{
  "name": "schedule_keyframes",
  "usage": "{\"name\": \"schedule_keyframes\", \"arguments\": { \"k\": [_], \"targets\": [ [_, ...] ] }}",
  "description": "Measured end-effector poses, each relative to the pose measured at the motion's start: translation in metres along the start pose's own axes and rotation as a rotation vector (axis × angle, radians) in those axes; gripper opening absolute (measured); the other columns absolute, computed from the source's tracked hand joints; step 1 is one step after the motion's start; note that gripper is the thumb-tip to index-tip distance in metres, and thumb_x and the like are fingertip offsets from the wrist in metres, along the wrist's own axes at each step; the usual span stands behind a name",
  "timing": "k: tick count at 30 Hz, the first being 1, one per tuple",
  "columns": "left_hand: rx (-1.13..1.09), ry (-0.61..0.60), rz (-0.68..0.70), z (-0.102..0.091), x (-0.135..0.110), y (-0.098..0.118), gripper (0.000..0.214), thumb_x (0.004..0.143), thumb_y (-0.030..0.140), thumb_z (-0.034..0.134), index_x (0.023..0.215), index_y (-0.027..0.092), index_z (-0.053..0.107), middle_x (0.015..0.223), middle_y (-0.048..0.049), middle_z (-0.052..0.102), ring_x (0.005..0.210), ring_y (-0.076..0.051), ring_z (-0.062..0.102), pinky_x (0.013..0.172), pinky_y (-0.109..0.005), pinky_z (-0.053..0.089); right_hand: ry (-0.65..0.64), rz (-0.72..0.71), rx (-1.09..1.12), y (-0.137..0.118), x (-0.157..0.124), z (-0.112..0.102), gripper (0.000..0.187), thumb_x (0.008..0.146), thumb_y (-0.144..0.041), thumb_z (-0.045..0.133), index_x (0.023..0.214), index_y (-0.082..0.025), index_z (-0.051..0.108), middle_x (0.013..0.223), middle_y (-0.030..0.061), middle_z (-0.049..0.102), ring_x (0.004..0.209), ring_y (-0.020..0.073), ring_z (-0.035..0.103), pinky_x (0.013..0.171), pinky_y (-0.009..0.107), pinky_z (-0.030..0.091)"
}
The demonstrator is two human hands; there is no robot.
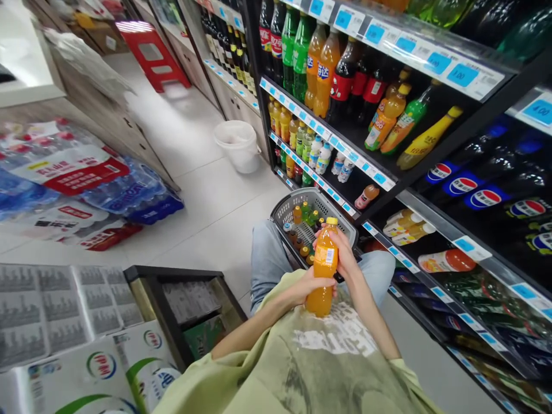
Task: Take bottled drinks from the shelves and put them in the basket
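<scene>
An orange soda bottle [324, 269] with a yellow cap and a white barcode label is held upright in front of my chest. My left hand [311, 286] wraps round its lower half. Higher up, near the neck, my right hand [344, 251] grips the bottle from the right side; its fingertips are partly hidden behind it. Just beyond the bottle, between my knees, stands a grey shopping basket [284, 208] with several small bottles in it. My right forearm and the bottle cover part of the basket.
Drink shelves [371, 167] with price tags rise along the right. A white bucket [241, 150] stands on the floor ahead. To the left are shrink-wrapped water packs [133, 192], a red folding stool [150, 54] and milk cartons [86, 368].
</scene>
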State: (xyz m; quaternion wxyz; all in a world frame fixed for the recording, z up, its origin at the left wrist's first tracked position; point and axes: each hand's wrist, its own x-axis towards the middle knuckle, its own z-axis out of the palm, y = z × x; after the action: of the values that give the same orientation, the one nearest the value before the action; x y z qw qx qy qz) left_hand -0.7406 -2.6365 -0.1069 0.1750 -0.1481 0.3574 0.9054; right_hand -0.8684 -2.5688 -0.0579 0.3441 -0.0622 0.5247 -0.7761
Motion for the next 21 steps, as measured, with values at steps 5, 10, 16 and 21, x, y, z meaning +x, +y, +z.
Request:
{"name": "schedule_keyframes", "arguments": {
  "k": [5, 10, 16, 21],
  "targets": [
    [0.156, 0.225, 0.171, 0.004, 0.012, -0.004, 0.058, 0.061, 0.036, 0.095, 0.106, 0.018, 0.063, 0.082, -0.0006, 0.071, 0.069, -0.016, 0.066, 0.069, -0.031, 0.056, 0.095, 0.024, -0.127, -0.003, 0.000, 0.002, 0.054, 0.073, -0.052, 0.093, 0.112, -0.023, 0.069, 0.096, 0.0014, 0.080, 0.075, 0.0185, 0.077, 0.063, 0.027, 0.062],
    [0.205, 0.342, 0.309, 0.004, 0.017, -0.003, 0.072, 0.060, 0.024, 0.094, 0.122, 0.017, 0.060, 0.095, -0.0026, 0.073, 0.080, -0.018, 0.068, 0.077, -0.033, 0.058, 0.101, 0.049, -0.117, -0.003, 0.006, 0.004, 0.043, 0.076, -0.044, 0.092, 0.104, -0.023, 0.068, 0.095, 0.0010, 0.080, 0.079, 0.0190, 0.078, 0.066, 0.027, 0.062],
    [0.057, 0.142, 0.106, -0.006, 0.006, -0.005, 0.058, 0.057, 0.035, 0.097, 0.101, 0.021, 0.061, 0.079, 0.0027, 0.068, 0.065, -0.015, 0.064, 0.068, -0.031, 0.055, -0.086, 0.270, 0.119, -0.001, 0.018, -0.003, 0.030, 0.081, -0.038, 0.085, 0.094, -0.022, 0.062, 0.083, 0.0024, 0.079, 0.086, 0.0251, 0.080, 0.074, 0.034, 0.066],
    [-0.186, -0.053, -0.035, -0.019, 0.014, -0.009, 0.052, 0.056, 0.031, 0.096, 0.097, 0.020, 0.066, 0.070, 0.0046, 0.065, 0.061, -0.013, 0.062, 0.072, -0.030, 0.056, -0.130, 0.335, 0.221, 0.013, 0.033, -0.012, 0.026, 0.080, -0.039, 0.078, 0.091, -0.022, 0.062, 0.085, 0.0033, 0.080, 0.087, 0.0252, 0.080, 0.073, 0.034, 0.067]
  ]
}}
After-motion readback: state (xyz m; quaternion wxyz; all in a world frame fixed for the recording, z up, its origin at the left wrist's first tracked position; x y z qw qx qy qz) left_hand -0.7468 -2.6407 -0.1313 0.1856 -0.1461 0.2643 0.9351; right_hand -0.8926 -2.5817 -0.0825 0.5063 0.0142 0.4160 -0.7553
